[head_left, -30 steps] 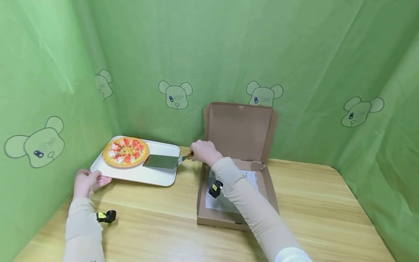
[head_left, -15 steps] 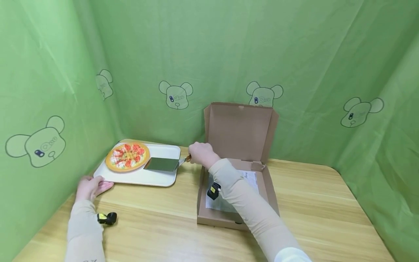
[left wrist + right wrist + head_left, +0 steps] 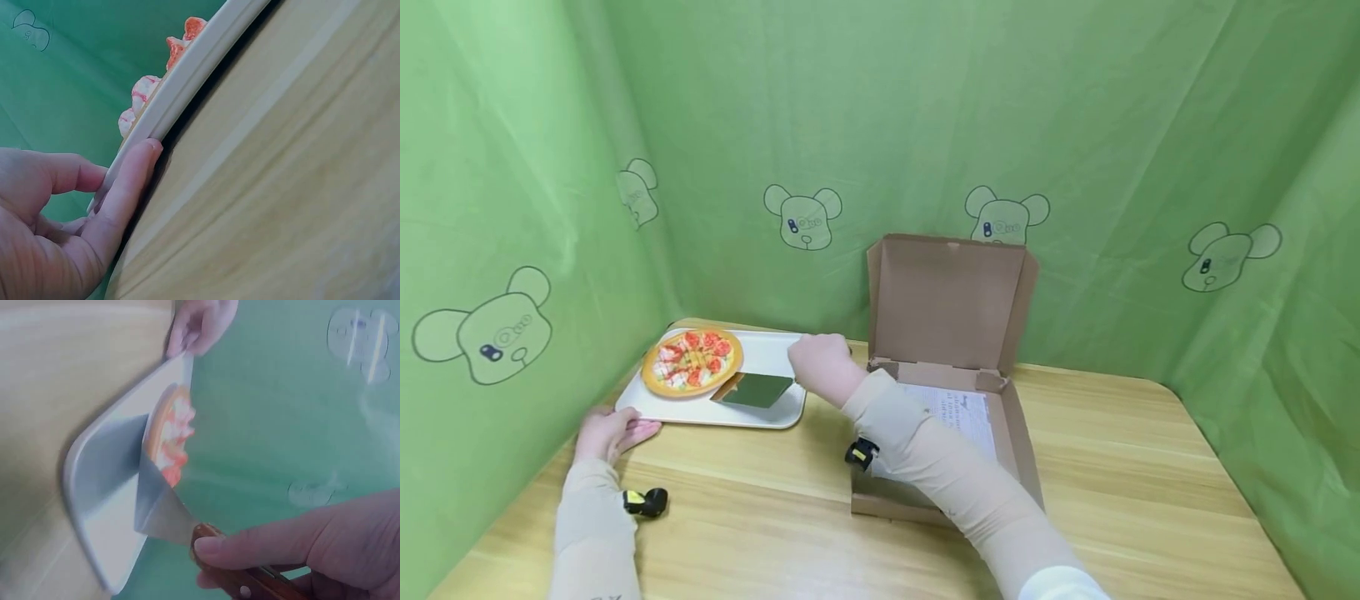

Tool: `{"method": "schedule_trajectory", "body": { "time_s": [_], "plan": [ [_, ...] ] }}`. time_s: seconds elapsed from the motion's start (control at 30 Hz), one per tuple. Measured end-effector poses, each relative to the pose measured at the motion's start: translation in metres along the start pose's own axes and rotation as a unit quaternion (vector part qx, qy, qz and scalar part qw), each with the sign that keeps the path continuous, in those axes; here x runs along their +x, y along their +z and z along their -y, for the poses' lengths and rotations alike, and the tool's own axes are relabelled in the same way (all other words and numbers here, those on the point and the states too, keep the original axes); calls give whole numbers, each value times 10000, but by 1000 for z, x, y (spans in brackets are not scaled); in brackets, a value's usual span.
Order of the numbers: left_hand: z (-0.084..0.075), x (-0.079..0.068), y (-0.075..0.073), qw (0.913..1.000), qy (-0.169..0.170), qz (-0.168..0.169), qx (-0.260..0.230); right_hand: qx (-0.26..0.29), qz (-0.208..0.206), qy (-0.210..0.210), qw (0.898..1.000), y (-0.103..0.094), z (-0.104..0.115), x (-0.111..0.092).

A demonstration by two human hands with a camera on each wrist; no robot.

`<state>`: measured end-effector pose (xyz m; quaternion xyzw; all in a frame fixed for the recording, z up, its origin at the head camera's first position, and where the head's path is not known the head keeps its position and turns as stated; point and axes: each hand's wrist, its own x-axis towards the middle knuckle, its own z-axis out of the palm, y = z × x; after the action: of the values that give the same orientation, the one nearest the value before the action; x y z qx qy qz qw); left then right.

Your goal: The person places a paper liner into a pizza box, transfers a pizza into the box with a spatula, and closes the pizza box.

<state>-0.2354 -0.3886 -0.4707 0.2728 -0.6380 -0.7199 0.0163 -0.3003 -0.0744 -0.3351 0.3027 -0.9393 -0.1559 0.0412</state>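
A pizza [image 3: 692, 362] with red and white toppings lies on the left half of a white tray [image 3: 775, 414]. My left hand [image 3: 604, 432] pinches the tray's near left corner; in the left wrist view its fingers [image 3: 128, 181] lie along the rim. My right hand [image 3: 826, 365] grips the brown handle [image 3: 231, 578] of a metal spatula [image 3: 758, 389], over the tray's right end. The spatula's flat blade slants down toward the pizza, its front edge right at the crust's near right side. In the head view the handle is hidden behind the right hand.
An open cardboard box [image 3: 1024, 450] stands right of the tray, lid [image 3: 951, 300] raised against the green curtain [image 3: 880, 108]. Printed paper [image 3: 966, 412] lies inside it, partly covered by the right forearm. Wooden tabletop [image 3: 737, 517] extends in front of the tray and right of the box.
The tray's left end and the pizza first shifted slightly right and nearer with the left hand. Then the right hand moved left, turning the spatula blade toward the pizza's near right side.
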Motion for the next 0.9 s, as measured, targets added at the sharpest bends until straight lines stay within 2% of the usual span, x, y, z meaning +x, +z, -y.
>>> {"method": "schedule_trajectory", "body": {
  "time_s": [0.2, 0.43, 0.5, 0.67, 0.8, 0.9],
  "plan": [
    [0, 1, 1, 9999, -84, 73, 3, -96, 39, 18, 9999, -18, 22, -6],
    [-2, -3, -2, 9970, -112, 573, -503, -431, 320, 167, 9984, -42, 49, -8],
    [-3, -4, -2, 9968, -119, 620, -500, -548, 489, 205, 9971, -46, 55, -7],
    [-2, -2, -2, 9979, -147, 481, -400, -649, 866, 299, 9937, -52, 66, -3],
    [-1, 0, -1, 9993, -149, 304, -164, -635, 932, 374, 9929, -51, 68, 0],
    [-2, -1, -2, 9989, -157, 383, -239, -609, 1024, 424, 9920, -50, 69, 0]
  ]
}}
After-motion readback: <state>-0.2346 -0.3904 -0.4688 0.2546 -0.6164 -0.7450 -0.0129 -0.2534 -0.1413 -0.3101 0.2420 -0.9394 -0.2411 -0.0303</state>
